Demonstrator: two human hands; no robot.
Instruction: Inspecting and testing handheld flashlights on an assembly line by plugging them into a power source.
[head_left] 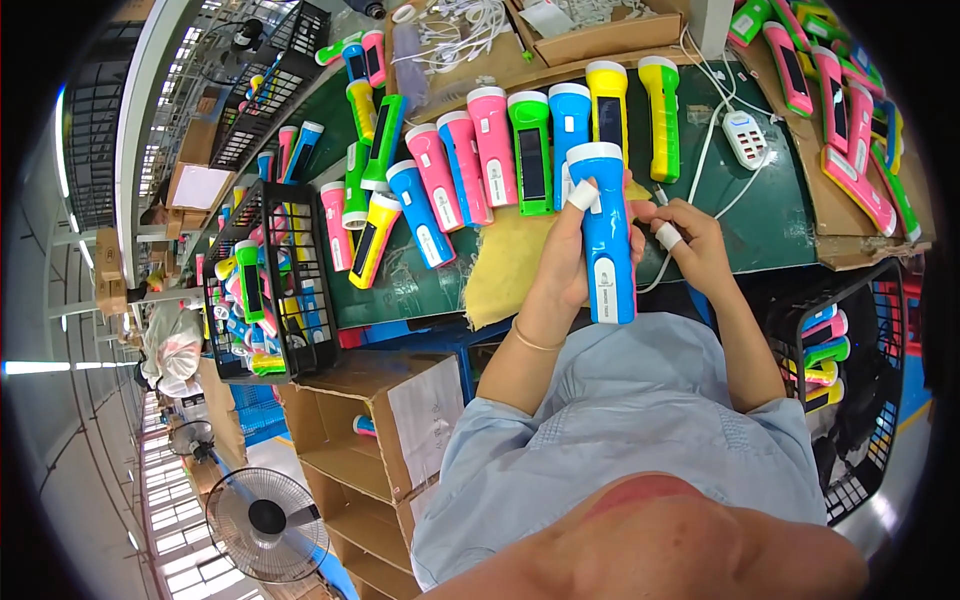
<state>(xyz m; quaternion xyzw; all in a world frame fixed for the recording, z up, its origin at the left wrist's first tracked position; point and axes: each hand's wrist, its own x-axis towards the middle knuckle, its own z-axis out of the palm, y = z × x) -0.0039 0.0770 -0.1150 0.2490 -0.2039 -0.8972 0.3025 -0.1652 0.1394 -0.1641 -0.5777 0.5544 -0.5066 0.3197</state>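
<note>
My left hand [566,250] is wrapped round a blue flashlight [605,235] with a white rim, held upright above the table's near edge. White tape covers the left thumb. My right hand [692,243] is close beside the flashlight, thumb and fingers pinched together, with tape on one finger. A thin white charging cable [658,276] runs into those fingers, and a small plug end shows just above them. Behind the hands stands a row of flashlights, among them a green one [532,150], a pink one [491,140] and a yellow one [607,100]. Under the left forearm lies a yellow cloth [510,262].
A white multi-port charger [744,138] with cables lies on the green table [790,225]. Black baskets of flashlights stand at the left [322,335] and right [880,400]. More flashlights lie on cardboard [815,185]. Below left are a cardboard shelf [340,375] and a fan [266,517].
</note>
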